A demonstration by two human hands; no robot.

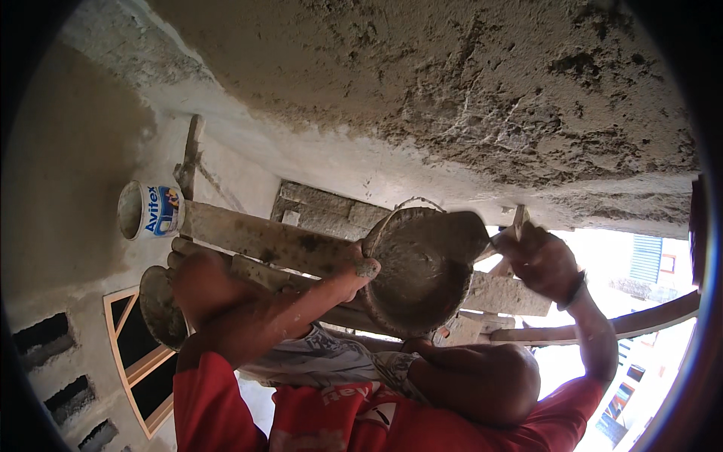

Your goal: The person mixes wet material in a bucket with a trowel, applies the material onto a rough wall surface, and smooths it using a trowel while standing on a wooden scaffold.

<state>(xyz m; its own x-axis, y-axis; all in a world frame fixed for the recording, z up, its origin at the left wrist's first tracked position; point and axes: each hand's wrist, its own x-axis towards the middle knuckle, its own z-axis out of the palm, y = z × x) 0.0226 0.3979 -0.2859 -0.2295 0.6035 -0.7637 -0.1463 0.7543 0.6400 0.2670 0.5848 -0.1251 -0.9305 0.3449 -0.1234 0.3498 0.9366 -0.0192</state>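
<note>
My left hand (361, 270), smeared with grey, grips the left rim of a dark, battered bucket (410, 279) with grey muck inside and a wire handle at its top. My right hand (531, 256) is closed on a trowel (471, 233), whose blade is over the bucket's upper right part and covered in wet grey mortar. My knees show below and beside my arms. The rough, partly plastered surface (542, 105) fills the upper view above both hands.
Wooden scaffold planks (248, 230) run beneath me. A white printed pail (154, 211) stands on them at left, with a grey container (158, 309) below it. A wooden window frame (124, 346) is at lower left. A curved board (633, 324) crosses the bright open side.
</note>
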